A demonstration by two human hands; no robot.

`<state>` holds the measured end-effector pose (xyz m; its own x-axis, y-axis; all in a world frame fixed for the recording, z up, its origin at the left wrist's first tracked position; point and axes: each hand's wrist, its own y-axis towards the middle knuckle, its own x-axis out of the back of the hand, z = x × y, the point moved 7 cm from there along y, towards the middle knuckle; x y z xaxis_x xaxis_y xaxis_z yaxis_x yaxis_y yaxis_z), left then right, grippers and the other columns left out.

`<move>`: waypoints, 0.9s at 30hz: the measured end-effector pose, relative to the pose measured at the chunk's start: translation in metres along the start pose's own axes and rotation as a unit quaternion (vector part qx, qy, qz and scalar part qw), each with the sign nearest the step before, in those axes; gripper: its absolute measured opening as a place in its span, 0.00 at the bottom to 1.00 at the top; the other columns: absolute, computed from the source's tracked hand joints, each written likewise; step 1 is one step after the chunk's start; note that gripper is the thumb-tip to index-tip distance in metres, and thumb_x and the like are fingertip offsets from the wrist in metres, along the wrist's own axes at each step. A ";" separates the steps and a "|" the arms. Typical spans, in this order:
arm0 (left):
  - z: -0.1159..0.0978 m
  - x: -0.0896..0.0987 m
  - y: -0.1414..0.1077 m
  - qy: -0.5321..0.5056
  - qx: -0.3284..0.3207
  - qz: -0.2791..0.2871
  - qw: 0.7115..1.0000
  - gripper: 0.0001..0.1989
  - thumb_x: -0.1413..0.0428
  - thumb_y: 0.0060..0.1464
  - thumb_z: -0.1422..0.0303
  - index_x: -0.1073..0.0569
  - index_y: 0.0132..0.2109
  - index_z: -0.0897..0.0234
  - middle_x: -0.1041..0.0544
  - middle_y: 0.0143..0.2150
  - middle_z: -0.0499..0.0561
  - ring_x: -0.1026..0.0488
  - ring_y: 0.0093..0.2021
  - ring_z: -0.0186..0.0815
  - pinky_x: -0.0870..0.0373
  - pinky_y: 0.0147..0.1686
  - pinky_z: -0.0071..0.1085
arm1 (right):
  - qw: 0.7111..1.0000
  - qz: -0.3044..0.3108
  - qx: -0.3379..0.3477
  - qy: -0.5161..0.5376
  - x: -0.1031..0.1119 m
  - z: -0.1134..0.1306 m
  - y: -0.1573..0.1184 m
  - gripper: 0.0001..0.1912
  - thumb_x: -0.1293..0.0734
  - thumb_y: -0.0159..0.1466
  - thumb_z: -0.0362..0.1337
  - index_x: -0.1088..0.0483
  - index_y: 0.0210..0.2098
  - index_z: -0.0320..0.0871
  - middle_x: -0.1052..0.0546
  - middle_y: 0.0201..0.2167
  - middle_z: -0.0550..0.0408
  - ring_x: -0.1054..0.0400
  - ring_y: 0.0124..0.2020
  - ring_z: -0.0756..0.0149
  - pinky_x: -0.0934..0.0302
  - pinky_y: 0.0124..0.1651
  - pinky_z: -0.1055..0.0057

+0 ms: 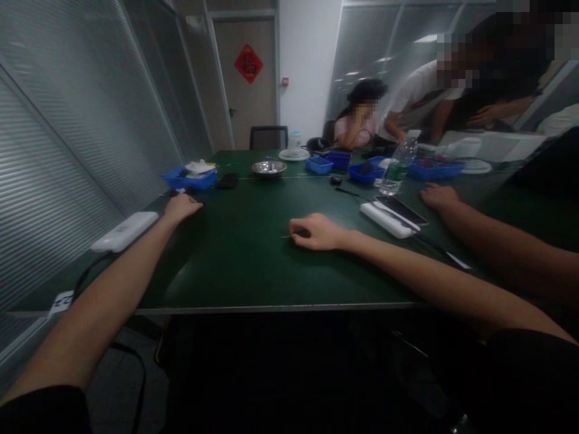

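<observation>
My right hand (319, 232) is over the middle of the green table (235, 259). Its thumb and forefinger pinch a thin, needle-like piece (286, 237) that sticks out to the left. Farther left, my left hand (181, 207) rests near the table's left side with its fingers curled together. What it holds, if anything, is too small to make out. Just beyond it stands a blue basket (190, 179) with white crumpled material (199, 167) on top. A dark flat object (227, 181) lies right of that basket.
A metal bowl (269, 169), a white basket (294, 155) and several blue baskets (319, 165) stand farther back. On the right are a water bottle (398, 166), a phone (402, 209), a white power strip (389, 219) and another person's hand (439, 196). A white box (124, 231) lies left.
</observation>
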<state>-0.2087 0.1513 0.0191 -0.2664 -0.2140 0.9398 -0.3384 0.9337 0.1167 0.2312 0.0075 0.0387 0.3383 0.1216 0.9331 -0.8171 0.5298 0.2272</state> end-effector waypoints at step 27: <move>-0.016 0.001 -0.003 0.029 -0.156 -0.062 0.985 0.15 0.42 0.54 0.75 0.15 0.46 0.65 0.16 0.48 0.59 0.22 0.53 0.51 0.30 0.61 0.42 | 1.000 0.001 -0.001 0.002 0.001 0.002 0.000 0.12 0.36 0.69 0.44 0.27 0.42 0.42 0.25 0.30 0.57 0.36 0.27 0.70 0.50 0.33 0.72</move>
<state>-0.1935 0.1529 0.0247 -0.1858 -0.3239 0.9277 -0.0692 0.9461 0.3165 0.2308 0.0064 0.0400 0.3389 0.1250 0.9325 -0.8168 0.5309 0.2257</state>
